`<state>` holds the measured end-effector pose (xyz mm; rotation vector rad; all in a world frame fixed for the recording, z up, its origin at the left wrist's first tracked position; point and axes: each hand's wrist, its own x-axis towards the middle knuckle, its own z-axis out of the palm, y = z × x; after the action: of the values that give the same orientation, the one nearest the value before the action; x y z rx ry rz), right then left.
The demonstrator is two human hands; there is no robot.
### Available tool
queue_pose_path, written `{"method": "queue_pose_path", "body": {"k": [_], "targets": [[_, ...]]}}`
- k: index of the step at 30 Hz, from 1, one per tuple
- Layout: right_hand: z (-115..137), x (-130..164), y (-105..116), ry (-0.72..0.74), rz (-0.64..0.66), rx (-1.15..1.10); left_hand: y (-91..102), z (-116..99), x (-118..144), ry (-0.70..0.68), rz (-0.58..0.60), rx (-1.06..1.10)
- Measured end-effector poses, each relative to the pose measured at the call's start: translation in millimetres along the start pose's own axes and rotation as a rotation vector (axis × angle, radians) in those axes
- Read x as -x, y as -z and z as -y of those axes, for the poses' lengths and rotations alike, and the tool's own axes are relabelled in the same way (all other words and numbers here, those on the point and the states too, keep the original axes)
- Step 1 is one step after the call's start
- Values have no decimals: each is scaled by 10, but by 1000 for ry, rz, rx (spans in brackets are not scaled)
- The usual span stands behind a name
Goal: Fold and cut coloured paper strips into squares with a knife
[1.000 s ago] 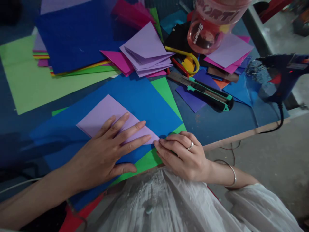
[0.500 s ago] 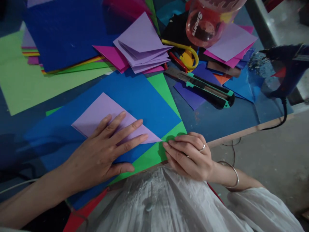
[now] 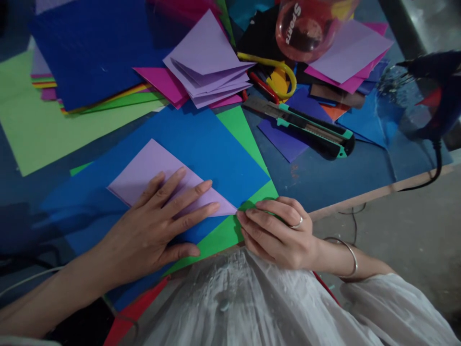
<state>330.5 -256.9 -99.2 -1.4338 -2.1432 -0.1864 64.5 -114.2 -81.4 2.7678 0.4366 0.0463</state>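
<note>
Compared with half a second ago, when its fingertips lay slightly farther out, the right hand [image 3: 281,233] is back in at the pointed right end of the folded lilac paper [image 3: 140,168]. Its fingers are bunched together; whether this grip actually pinches the point, I cannot tell. The left hand [image 3: 169,216] has stayed where it was, laid flat across the paper with its fingers spread, pressing rather than grasping. The lilac paper lies on a blue sheet [image 3: 201,134], itself over a bright green sheet [image 3: 223,238] at the near edge of the table [image 3: 306,187].

The view has shifted too, so less of the pink bottle [image 3: 306,33] shows now than a second ago. It is the one container, see-through and lettered "SPORTS", its top cut off by the frame; I cannot tell what is in it.

Counted out: two hands, one ring [image 3: 297,222] and one bangle [image 3: 351,254], both on the right; one cutter [image 3: 306,129], its handle black and green; one glue gun [image 3: 437,91] at the right edge; one yellow loop [image 3: 290,79] beside the cutter. The stack of folded lilac pieces [image 3: 209,53] beyond the blue sheet holds several, too overlapped to number.
</note>
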Motion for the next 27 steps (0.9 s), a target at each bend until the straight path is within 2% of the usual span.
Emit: {"method": "queue_pose_path", "body": {"k": [2,9,18,27], "targets": [[-4,-2,7,7,21,2,9,-2,1,10,11,-4],[6,-3,-17,-35,-62,-22,0,-6,-12,5,0,-15],[8,-8,-27,-11,-38,-25,12,-31,-7,30,6,-12],[8,11,-31,61,50,9,-7,-27,-14,19,0,-19]]}}
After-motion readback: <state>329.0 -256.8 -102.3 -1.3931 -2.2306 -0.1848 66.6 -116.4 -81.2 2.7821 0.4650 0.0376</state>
